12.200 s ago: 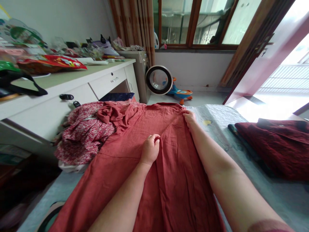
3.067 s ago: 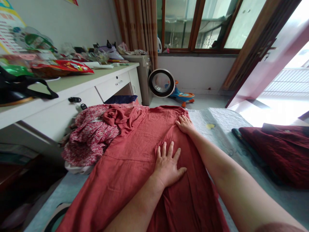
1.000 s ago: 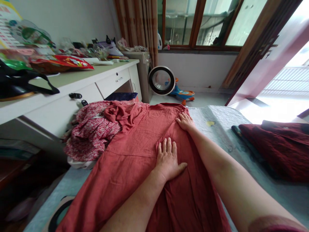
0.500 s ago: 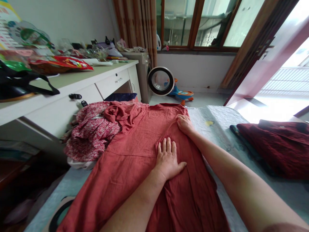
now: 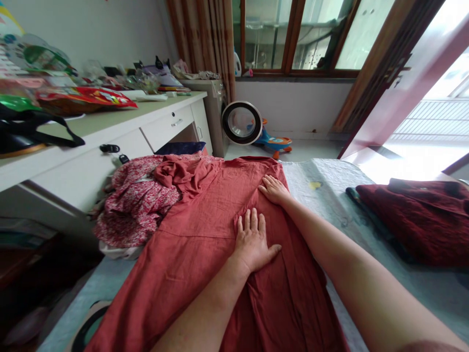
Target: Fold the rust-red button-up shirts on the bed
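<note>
A rust-red garment (image 5: 190,259) lies spread over a pale blue bed cover (image 5: 306,171), with its far left part bunched up. My left hand (image 5: 252,242) rests flat on the middle of it, fingers spread. Farther up, near the garment's right edge, my right hand (image 5: 274,189) lies palm down on the cloth with its fingers stretched out. A fold in the fabric runs between the two hands. Neither hand grips anything.
To the left, a crumpled red-and-white patterned cloth (image 5: 139,210) lies against a white desk (image 5: 120,132). Folded dark red clothing (image 5: 421,215) sits at the right. Beyond the bed stand a washing machine with its round door (image 5: 242,123) ajar and a blue ride-on toy (image 5: 274,142).
My right hand has gone from curled fingers at the garment's right edge to lying flat, slightly farther left. My left hand has stayed in place on the cloth.
</note>
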Demonstrator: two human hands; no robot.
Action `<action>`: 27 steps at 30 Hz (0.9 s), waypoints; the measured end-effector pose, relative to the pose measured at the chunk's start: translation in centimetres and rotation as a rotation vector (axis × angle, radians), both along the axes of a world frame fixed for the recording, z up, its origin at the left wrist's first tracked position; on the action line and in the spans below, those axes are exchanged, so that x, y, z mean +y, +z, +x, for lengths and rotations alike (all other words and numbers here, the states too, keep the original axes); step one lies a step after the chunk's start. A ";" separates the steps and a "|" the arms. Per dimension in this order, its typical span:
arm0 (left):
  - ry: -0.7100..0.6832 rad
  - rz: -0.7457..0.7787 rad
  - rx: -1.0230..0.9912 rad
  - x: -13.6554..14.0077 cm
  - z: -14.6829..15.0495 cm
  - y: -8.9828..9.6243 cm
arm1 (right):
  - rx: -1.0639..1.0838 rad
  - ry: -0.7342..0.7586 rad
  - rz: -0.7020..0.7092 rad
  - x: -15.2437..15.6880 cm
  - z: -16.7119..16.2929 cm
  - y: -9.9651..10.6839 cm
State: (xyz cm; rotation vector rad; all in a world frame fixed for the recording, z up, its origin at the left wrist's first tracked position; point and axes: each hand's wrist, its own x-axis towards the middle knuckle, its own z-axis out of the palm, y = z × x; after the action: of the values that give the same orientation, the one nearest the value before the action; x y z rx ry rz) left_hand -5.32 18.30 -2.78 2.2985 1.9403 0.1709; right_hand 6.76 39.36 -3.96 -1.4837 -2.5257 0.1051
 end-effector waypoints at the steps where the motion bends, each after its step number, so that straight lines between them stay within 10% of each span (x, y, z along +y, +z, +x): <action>1: -0.002 0.002 -0.003 0.0 0.0 0.0 | -0.007 -0.014 -0.002 0.5 -0.2 0.0; 15: 0.000 -0.010 -0.034 -0.1 0.0 0.0 | 0.006 -0.160 -0.038 3.7 -0.8 0.3; 27: -0.002 -0.023 -0.047 0.1 0.1 0.2 | -0.061 -0.007 -0.019 -1.0 1.0 0.5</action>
State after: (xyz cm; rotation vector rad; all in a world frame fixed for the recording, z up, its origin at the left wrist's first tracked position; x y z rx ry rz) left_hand -5.25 18.43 -2.61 2.2612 1.9081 0.1999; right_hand 7.77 38.33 -3.45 -1.5249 -2.5741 0.0845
